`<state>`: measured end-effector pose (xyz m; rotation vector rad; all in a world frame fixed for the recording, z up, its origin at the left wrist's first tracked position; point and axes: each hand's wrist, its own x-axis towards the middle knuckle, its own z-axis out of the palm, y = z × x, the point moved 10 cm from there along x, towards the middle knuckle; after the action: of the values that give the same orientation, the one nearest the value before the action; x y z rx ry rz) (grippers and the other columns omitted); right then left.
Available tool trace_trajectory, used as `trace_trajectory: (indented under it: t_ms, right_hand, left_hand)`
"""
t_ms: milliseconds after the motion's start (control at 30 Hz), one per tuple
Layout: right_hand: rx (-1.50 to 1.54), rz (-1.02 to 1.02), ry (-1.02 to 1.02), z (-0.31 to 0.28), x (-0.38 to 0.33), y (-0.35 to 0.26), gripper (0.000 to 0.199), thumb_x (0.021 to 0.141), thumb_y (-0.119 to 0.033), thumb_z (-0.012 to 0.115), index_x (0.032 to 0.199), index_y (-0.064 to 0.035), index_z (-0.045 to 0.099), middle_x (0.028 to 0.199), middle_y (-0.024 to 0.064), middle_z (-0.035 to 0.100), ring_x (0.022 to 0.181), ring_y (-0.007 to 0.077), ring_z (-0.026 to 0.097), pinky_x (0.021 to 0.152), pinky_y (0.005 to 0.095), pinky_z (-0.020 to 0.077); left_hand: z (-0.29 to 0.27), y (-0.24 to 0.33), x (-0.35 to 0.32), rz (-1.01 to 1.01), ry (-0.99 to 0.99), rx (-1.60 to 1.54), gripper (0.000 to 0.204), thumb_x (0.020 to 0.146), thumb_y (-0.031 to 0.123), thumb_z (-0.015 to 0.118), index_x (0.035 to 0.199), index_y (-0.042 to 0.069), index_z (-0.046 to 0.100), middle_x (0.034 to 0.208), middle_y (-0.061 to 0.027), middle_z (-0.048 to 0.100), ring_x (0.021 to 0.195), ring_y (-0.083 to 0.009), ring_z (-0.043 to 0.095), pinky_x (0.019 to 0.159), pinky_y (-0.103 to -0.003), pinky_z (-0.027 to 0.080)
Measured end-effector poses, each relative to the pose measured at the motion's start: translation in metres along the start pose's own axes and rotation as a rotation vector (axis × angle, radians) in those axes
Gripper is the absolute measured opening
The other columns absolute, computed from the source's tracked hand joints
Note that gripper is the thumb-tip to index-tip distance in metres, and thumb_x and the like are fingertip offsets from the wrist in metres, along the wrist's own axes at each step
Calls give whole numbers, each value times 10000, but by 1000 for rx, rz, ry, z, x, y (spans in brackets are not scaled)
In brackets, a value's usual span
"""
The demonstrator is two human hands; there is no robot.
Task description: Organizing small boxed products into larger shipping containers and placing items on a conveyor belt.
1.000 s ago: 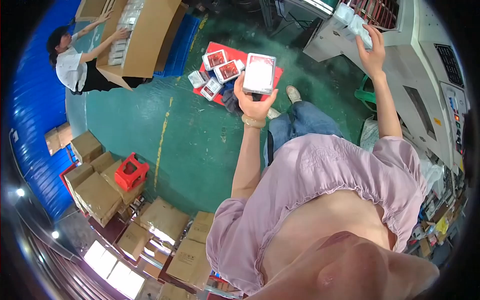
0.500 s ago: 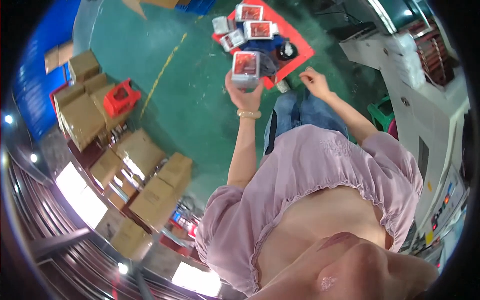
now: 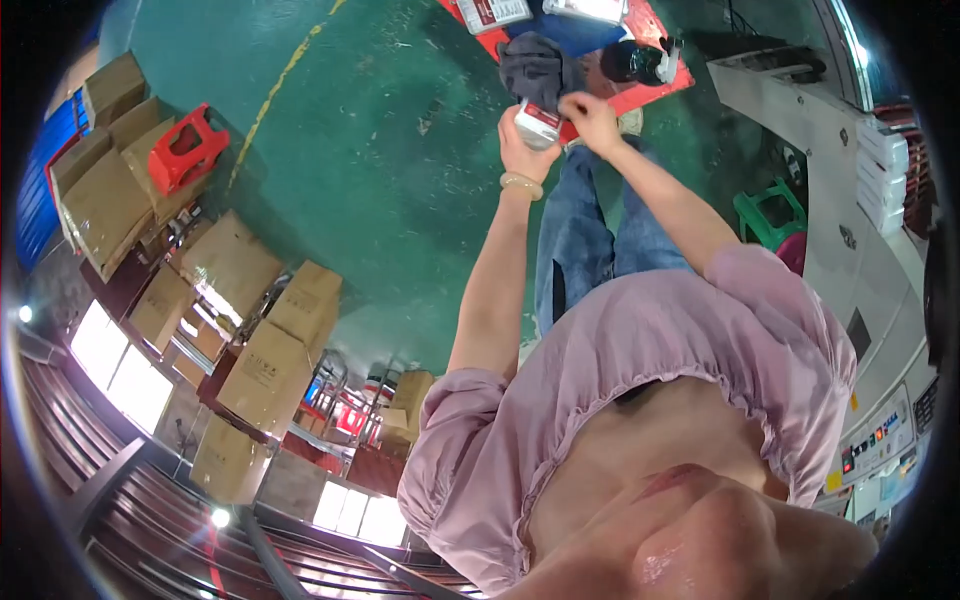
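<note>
My left hand (image 3: pixel 524 153) is wrapped round a small see-through pack (image 3: pixel 541 122) with a red and white label, held at the near edge of a red tabletop (image 3: pixel 648 98). Just right of the pack is my right hand (image 3: pixel 597 124), its fingers curled together beside the pack's edge. Whatever those fingers hold, if anything, is too small to make out. Beyond both hands lies a crumpled dark grey cloth (image 3: pixel 537 68). A black bottle with a white top (image 3: pixel 632 62) rests on the tabletop to the right.
Labelled white packs (image 3: pixel 492 12) lie on the red top by a blue cloth-like piece (image 3: pixel 582 36). Stacked cartons (image 3: pixel 262 375) and a red stool (image 3: pixel 188 150) are on the left. A green stool (image 3: pixel 771 214) stands right, beside a pale machine (image 3: pixel 838 180).
My right hand has moved in from the right to beside the pack in my left hand. The pack now sits lower against the cloth, tilted. The whole view has shifted.
</note>
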<state>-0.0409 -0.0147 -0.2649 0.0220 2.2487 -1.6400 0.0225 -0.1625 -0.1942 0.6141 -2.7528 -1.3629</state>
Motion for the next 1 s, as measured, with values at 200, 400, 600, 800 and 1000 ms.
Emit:
trace_trajectory:
  t_ms: [200,400,600,800,1000]
  right_hand:
    - [-95,256,92,-38,6,56,298,775,-228,642,1027,-71,624,858,134,650,792,251,636,702,333,494]
    - [-308,-67,307,-163,-82,-75,494,757,-212,680,1198,-67,512,1075,148,552,935,274,563,806,353,464]
    - [-1126,-370,898,-427,-145,-207,788,648,-319,752,1306,-88,385,1280,191,383,1157,371,386,977,461,326]
    - [-1317,-43,697,-534,-116,-157,1080,532,-487,782,1369,-49,258,1346,221,329,1248,391,312,1032,473,265]
    - [-1597,453,304,-547,-130,-132,1235,453,-532,803,1344,77,204,1307,261,376,1277,377,295,1064,459,221]
  left_hand:
    - [21,-21,-5,-130,-128,-237,858,549,80,800,1272,87,338,1193,-112,434,1070,-236,478,861,-357,436]
    - [7,-21,-16,-248,-198,-656,856,581,-54,742,1292,82,285,1209,-122,440,1079,-242,489,893,-372,436]
    - [-34,26,-25,-59,-226,-425,877,557,-11,767,1292,57,293,1187,-119,432,1045,-240,502,834,-359,477]
    - [-16,100,-30,99,-346,-456,844,555,8,769,1275,39,332,1178,-119,436,1081,-230,483,843,-347,472]
    - [64,400,0,985,-437,17,755,547,112,717,1228,35,400,1210,-199,393,1140,-385,393,928,-417,410]
